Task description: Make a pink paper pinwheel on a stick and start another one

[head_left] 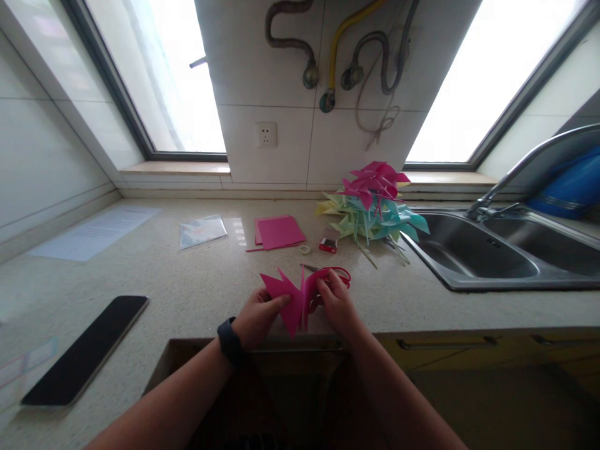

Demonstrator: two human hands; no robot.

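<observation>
Two hands (257, 315) (335, 303) on one pink paper piece (293, 300).

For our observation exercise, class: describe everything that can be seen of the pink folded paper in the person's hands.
The pink folded paper is a thin magenta sheet, cut and folded into pointed flaps like a half-made pinwheel. Its points stick up and down. It is held upright just above the counter's front edge, the left hand pinching its left side and the right hand its right. Red-handled scissors lie just behind it.
</observation>
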